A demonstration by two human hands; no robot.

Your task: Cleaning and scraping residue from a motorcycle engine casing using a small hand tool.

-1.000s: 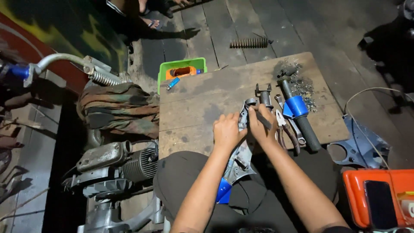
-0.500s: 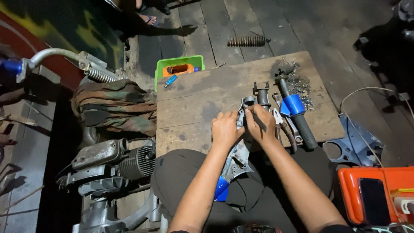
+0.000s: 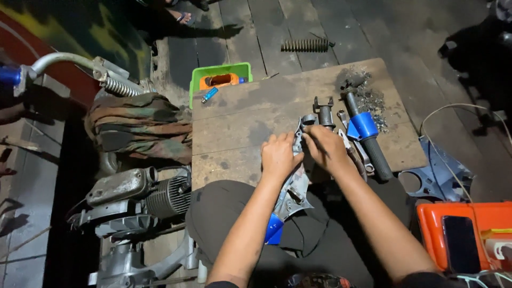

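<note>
Here, left hand (image 3: 278,156) and right hand (image 3: 326,148) both clasping a grey metal casting (image 3: 292,188) at the wooden surface (image 3: 240,128) edge, fingertips hidden, its lower end lost over the dark lap.

Dim scene; light falls brightest around both hands (image 3: 304,152), while far surroundings sink into dark, slightly soft shadow.

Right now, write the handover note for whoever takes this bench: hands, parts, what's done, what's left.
Left hand: gripping the grey metal casting, which runs from the wooden board down onto the lap.
Right hand: on the casting's top end, beside the forked fitting.
Blue-collared handle lies right of the hands; green tray is at the board's far edge.
Done: casting steadied.
Left: work at its top end appears unfinished.
</note>
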